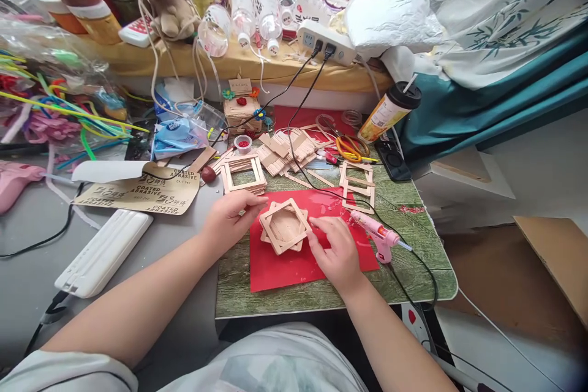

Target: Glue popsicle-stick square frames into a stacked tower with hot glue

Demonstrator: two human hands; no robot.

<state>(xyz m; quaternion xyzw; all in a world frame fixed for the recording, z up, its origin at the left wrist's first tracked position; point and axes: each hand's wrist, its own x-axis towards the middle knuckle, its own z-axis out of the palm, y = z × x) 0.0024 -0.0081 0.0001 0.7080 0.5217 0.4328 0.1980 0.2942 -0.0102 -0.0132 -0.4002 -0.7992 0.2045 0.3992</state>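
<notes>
A stack of square craft-stick frames (281,247), each turned against the one below, stands on a red sheet (271,275). Its middle is hollow, with a wooden base showing inside. My left hand (234,217) hovers at the stack's upper left, thumb and fingers stretched forward, nothing visible between them. On the other side, my right hand (337,251) has its fingers apart, with the fingertips at the stack's right corner, seeming to touch it. A pink glue gun (379,234) lies to the right of that hand.
Behind the sheet are piled square frames (243,180), loose craft sticks (294,150), a ladder-like stick piece (358,187) and orange-handled scissors (351,148). A drink cup (388,113) stands at the back right. A black cord (307,174) crosses the work area. Sandpaper (138,196) lies left.
</notes>
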